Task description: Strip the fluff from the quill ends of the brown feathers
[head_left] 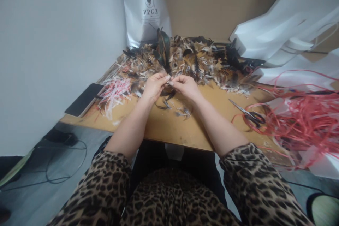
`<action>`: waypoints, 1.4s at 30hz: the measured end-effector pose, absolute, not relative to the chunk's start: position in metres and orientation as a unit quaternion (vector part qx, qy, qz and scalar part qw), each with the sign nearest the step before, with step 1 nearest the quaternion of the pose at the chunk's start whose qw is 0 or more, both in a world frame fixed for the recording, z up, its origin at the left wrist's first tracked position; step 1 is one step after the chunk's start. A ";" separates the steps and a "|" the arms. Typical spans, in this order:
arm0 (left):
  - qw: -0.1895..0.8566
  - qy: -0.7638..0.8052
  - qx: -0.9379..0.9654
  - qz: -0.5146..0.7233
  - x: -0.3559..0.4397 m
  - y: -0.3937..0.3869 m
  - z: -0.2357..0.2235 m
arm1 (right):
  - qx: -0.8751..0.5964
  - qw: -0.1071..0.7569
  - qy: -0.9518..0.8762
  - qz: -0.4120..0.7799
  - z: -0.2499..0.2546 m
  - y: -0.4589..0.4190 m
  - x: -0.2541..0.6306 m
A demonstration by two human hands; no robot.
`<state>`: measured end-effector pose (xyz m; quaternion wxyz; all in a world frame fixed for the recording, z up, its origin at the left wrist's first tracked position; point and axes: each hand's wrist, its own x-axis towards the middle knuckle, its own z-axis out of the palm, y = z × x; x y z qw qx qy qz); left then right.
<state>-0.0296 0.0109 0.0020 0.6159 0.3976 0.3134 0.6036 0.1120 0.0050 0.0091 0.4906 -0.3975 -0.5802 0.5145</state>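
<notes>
Over the middle of the table, my left hand (156, 85) and my right hand (185, 85) meet with their fingertips together. Both are closed in a pinch at the lower end of a dark feather bunch (164, 47), whose black-green plumes stand upright above my fingers. Behind it lies a wide heap of brown, white and black feathers (196, 58). A few small loose feathers (184, 113) are scattered on the tabletop below my hands. Exactly where each fingertip grips the quills is too small to make out.
On the left are a phone (84, 99) and pink-white strips (116, 93). Scissors (249, 113) rest at the right beside a tangle of red plastic string (304, 123). A silver-white bag (147, 14) stands at the back, and white bags (275, 24) occupy the right rear. The table's front edge (180, 143) is near my body.
</notes>
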 end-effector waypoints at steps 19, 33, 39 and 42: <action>0.689 0.257 0.309 0.603 -0.037 0.011 0.010 | -0.375 0.462 -0.504 0.626 0.009 0.013 0.128; 0.693 0.295 0.283 0.594 -0.040 0.008 0.014 | -0.563 0.592 -0.531 0.223 -0.005 0.055 0.182; 0.699 0.296 0.300 0.577 -0.038 0.008 0.012 | -0.544 0.581 -0.604 0.040 0.008 0.038 0.171; 0.694 0.304 0.314 0.572 -0.036 0.008 0.012 | -0.488 0.584 -0.634 0.138 0.022 0.020 0.152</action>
